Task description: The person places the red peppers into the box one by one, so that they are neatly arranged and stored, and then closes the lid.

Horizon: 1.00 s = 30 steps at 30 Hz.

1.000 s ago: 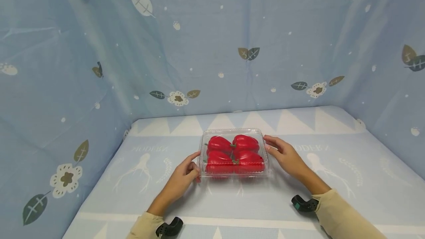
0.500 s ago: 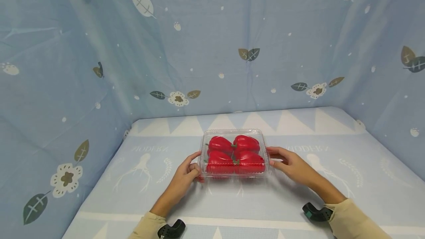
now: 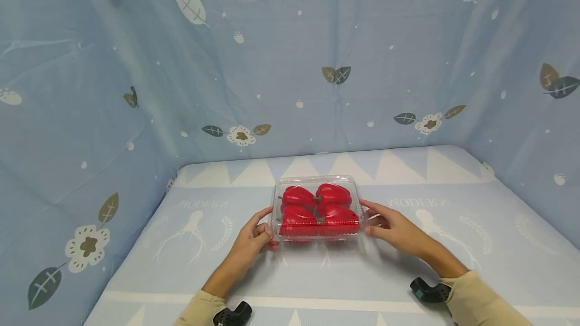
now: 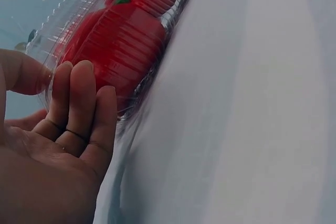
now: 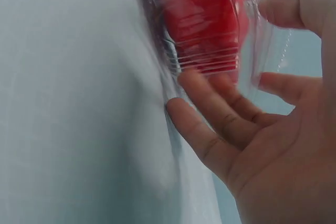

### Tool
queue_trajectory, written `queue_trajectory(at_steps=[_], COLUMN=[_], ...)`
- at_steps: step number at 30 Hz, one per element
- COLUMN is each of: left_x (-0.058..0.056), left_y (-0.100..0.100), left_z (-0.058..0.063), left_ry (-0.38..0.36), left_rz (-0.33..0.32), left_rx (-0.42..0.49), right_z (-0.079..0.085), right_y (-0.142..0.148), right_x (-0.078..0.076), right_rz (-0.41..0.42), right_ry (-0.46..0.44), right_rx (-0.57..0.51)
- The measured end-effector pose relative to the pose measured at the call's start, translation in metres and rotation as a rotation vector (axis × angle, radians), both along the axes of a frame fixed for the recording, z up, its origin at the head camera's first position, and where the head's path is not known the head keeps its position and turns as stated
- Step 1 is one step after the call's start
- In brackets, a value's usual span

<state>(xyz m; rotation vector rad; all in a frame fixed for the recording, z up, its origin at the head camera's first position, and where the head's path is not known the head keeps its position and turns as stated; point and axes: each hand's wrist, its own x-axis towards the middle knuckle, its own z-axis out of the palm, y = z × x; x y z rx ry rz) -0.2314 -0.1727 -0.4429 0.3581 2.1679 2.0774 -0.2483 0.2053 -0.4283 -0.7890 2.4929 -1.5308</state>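
A clear plastic clamshell box [image 3: 317, 180], its lid down, sits on the cloth-covered table. Several red bell peppers [image 3: 299, 220] with green stems lie inside it. At the box's left side is my left hand [image 3: 248, 240]; in the left wrist view its thumb is at the rim and its bent fingers [image 4: 79, 98] press against the side wall, gripping that edge. My right hand [image 3: 395, 226] is at the right side. Its fingers [image 5: 202, 135] are fairly straight and spread, with the tips at or near the wall and thumb by the rim.
A pale blue patterned cloth [image 3: 353, 286] covers the table. Blue printed curtains [image 3: 290, 39] enclose it at the back and both sides. A black wrist strap [image 3: 233, 314] shows at my left cuff, another black strap [image 3: 429, 291] at my right.
My right hand has slid from the box's upper right edge down its right side toward me. The left hand has stayed at the left side. The box looks almost unmoved.
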Motion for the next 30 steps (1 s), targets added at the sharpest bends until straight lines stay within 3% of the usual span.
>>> queue_trajectory(at_steps=[8,17,30], left_x=[0.002,0.001,-0.002], left_y=[0.005,0.011,0.008], left_z=[0.002,0.001,-0.003], left_ry=[-0.024,-0.082,-0.102], left_rz=[0.024,0.126,0.144], left_rx=[0.027,0.036,0.010], right_z=[-0.005,-0.004,-0.004], right_y=[-0.006,-0.011,-0.022], right_x=[-0.002,0.000,0.006], right_rz=[0.134,0.051,-0.036], right_ry=[-0.116,-0.170,-0.250], right_rx=[-0.225,-0.235,-0.374])
